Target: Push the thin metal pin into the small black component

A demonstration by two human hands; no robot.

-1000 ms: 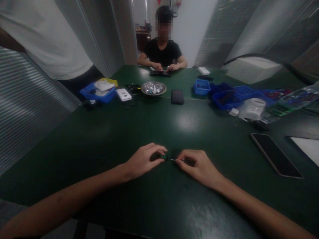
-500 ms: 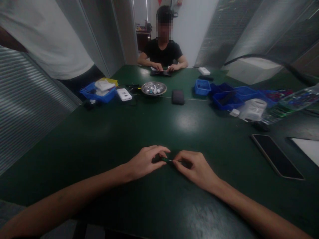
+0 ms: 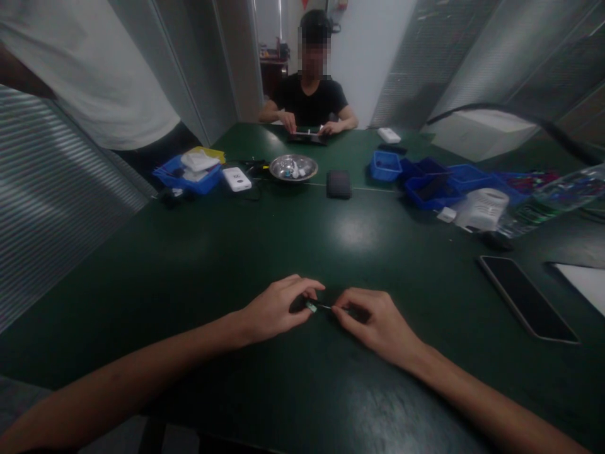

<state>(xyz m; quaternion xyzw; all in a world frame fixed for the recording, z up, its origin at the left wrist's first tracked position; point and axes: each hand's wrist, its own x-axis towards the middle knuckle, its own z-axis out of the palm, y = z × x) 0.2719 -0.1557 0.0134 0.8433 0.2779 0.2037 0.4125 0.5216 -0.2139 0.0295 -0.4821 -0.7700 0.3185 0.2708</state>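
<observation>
My left hand [image 3: 274, 310], coming from the lower left, is closed on a small green piece [image 3: 311, 306], pinched between thumb and fingertips just over the table. It looks like a little circuit board, though it is too small to be sure. Facing it, my right hand [image 3: 371, 318] pinches a thin, pale rod-like thing [image 3: 326, 306] whose far end reaches to the green piece. Whether this is a wire or a tool tip, I cannot tell. A short dark part shows behind the right fingers; the rest is hidden by the hand.
On the green table [image 3: 198, 252] lie a phone [image 3: 527, 299], a dark wallet-like square [image 3: 339, 184], a metal bowl [image 3: 283, 178], a white power bank [image 3: 237, 179] and blue bins [image 3: 385, 167]. A plastic bottle [image 3: 543, 205] lies right. One person [image 3: 309, 101] sits opposite; another [image 3: 108, 82] stands left.
The green piece has turned in my left fingers and shows a lighter face. My right hand has shifted slightly right, baring more of the thin rod. The person opposite has raised one hand.
</observation>
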